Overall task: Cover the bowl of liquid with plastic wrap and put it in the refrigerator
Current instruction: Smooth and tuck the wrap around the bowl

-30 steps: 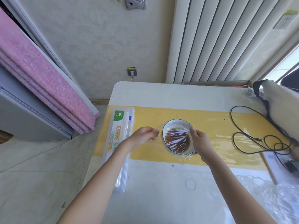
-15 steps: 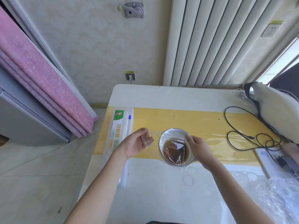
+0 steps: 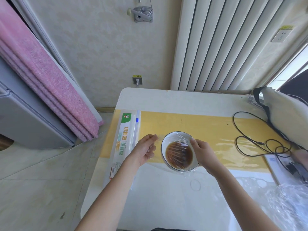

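A white bowl [image 3: 173, 165] with a dark rim holds brown liquid and sits on the table's yellow mat [image 3: 208, 129]. Clear plastic wrap [image 3: 176, 138] is stretched over its top, with loose film hanging past the near edge. My right hand [image 3: 202, 151] grips the bowl's right rim, fingers pressing the wrap down there. My left hand [image 3: 146, 148] is a little left of the bowl, fingers curled and pinching a stretched flap of the wrap. The grey refrigerator [image 3: 28, 119] stands on the floor at the far left.
The long plastic-wrap cutter box [image 3: 124, 144] lies along the table's left edge. A black cable [image 3: 246, 142] loops on the right, beside a cream bag [image 3: 286, 112]. Crumpled clear plastic [image 3: 288, 207] lies at the near right corner. Pink fabric [image 3: 50, 75] leans over the refrigerator.
My left hand has come off the bowl's left rim and moved slightly left, drawing the wrap with it. The bowl has settled from a tilt. My right hand stays on the rim.
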The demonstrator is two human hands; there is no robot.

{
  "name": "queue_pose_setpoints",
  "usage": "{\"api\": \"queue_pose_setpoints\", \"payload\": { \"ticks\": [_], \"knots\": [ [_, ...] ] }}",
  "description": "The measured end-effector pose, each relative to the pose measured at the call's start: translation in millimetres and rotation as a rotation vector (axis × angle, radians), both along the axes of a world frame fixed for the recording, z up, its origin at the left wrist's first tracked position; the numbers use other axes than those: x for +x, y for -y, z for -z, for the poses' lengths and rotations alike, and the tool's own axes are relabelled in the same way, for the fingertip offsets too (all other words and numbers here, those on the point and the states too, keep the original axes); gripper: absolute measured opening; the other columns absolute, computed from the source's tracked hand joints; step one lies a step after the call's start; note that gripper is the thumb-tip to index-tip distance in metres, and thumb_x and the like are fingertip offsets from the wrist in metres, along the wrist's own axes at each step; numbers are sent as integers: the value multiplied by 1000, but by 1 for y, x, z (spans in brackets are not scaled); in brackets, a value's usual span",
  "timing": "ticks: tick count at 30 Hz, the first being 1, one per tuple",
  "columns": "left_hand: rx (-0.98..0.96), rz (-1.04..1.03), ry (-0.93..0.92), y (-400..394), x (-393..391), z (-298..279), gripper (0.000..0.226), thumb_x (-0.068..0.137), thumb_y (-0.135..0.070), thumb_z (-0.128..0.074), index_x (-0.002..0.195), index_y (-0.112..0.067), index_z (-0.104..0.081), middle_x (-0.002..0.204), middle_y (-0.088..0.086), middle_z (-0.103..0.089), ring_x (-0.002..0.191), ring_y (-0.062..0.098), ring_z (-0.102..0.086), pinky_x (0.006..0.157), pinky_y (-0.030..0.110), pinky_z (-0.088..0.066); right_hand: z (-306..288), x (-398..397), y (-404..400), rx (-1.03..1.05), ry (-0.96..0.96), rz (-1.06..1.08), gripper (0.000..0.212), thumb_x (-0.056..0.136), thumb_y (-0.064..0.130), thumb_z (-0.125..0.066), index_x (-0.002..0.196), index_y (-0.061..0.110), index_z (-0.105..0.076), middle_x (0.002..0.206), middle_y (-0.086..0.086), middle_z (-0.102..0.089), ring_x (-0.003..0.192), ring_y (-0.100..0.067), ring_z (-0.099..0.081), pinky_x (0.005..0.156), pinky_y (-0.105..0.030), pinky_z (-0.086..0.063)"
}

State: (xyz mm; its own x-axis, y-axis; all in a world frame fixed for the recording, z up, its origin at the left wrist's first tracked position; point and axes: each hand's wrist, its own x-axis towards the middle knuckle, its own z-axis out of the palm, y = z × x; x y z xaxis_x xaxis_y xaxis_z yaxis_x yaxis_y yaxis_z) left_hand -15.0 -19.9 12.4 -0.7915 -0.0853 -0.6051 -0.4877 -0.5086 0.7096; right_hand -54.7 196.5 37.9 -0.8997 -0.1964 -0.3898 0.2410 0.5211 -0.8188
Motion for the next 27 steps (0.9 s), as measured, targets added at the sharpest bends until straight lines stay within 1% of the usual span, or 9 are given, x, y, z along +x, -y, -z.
{"api": "queue_pose_setpoints", "payload": {
  "ticks": [7, 11, 14, 16, 17, 19, 22, 25, 27],
  "knots": [
    [54, 260, 99, 9, 3, -9, 43, 88, -43, -55, 51, -22, -54, 48, -11, -33, 36, 5, -20, 37, 16, -11, -4, 1, -1, 6, 0, 13, 38, 99, 44, -40, 78, 14, -52, 71, -7, -38, 65, -18, -34, 57, -29, -27],
    [26, 149, 67, 7, 4, -3, 33, 91, -40, -56, 65, -21, -55, 52, -11, -22, 38, 4, -20, 38, 15, -13, -6, 2, 2, 10, 5, 12, 55, 99, 43, -40, 83, -9, -51, 72, -6, -38, 65, -18, -35, 52, -25, -28],
    [54, 80, 35, -7, 7, 7, 43, 93, -37, -55, 53, -21, -55, 48, -8, -35, 41, 5, -32, 48, 17, -21, -8, 4, 9, -6, 0, 1, 57, 100, 43, -39, 89, -12, -51, 73, -6, -38, 65, -18, -35, 50, -24, -28],
    [63, 49, 15, -17, 8, 5, 22, 86, -33, -64, 79, -13, -58, 79, 9, -49, 75, 20, -46, 67, 25, -35, -10, 6, 14, -19, 4, -6, 57, 100, 43, -39, 90, -12, -51, 72, -6, -39, 65, -18, -36, 49, -23, -30],
    [74, 42, 5, -20, 7, 8, 30, 79, -32, -70, 94, -13, -53, 96, 13, -42, 88, 26, -39, 76, 32, -35, -11, 6, 16, -20, 3, -11, 57, 100, 42, -38, 90, -12, -52, 72, -7, -39, 64, -18, -36, 47, -22, -30],
    [150, 83, -48, -23, 6, 8, 44, 72, -28, -73, 106, -13, -50, 110, 15, -38, 96, 31, -38, 86, 41, -36, -14, 7, 18, -9, -3, -23, 57, 100, 42, -38, 92, -12, -52, 72, -7, -38, 64, -18, -35, 44, -20, -30],
    [119, 107, -126, -27, 9, 6, 37, 84, -18, -59, 116, -1, -54, 114, 21, -51, 106, 32, -50, 98, 48, -39, -18, 7, 22, -6, -10, -42, 59, 99, 45, -37, 94, -13, -51, 72, -7, -39, 65, -18, -36, 47, -25, -33],
    [174, 92, -135, -31, 15, -1, 40, 82, -20, -61, 114, 3, -57, 107, 17, -63, 108, 34, -56, 93, 40, -48, -22, 8, 26, 13, -36, -61, 57, 99, 45, -38, 85, -9, -50, 70, -6, -36, 64, -18, -33, 56, -30, -29],
    [234, 44, -59, -32, 14, 5, 22, 84, -16, -59, 99, 1, -58, 82, 8, -73, 92, 29, -62, 76, 30, -55, -24, 10, 28, 15, -42, -68, 52, 100, 43, -38, 77, -2, -48, 68, -5, -33, 63, -18, -31, 58, -30, -27]
  ]
}}
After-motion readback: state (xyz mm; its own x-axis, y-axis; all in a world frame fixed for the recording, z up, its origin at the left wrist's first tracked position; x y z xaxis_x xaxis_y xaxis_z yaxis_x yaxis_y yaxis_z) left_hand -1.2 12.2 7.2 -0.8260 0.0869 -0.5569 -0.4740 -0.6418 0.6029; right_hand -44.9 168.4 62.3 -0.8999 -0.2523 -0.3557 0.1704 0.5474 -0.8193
